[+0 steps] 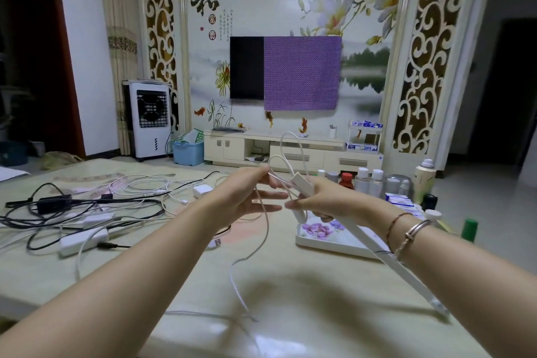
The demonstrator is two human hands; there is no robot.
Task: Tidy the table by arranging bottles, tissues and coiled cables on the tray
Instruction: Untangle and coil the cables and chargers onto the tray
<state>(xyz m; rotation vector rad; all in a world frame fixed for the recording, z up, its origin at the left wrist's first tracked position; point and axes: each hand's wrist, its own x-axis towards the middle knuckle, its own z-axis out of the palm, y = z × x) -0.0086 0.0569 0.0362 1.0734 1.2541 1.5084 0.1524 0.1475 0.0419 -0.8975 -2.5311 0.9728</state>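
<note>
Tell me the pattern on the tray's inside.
Purple flowers on a white ground; the tray shows in the head view.

Glossy table (305, 314); smooth white plastic tray (328, 244).

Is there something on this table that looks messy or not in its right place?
Yes. A tangle of black and white cables sprawls uncoiled over the table's left side, far from the tray. The white cable held by the left hand and right hand trails loose across the table.
</note>
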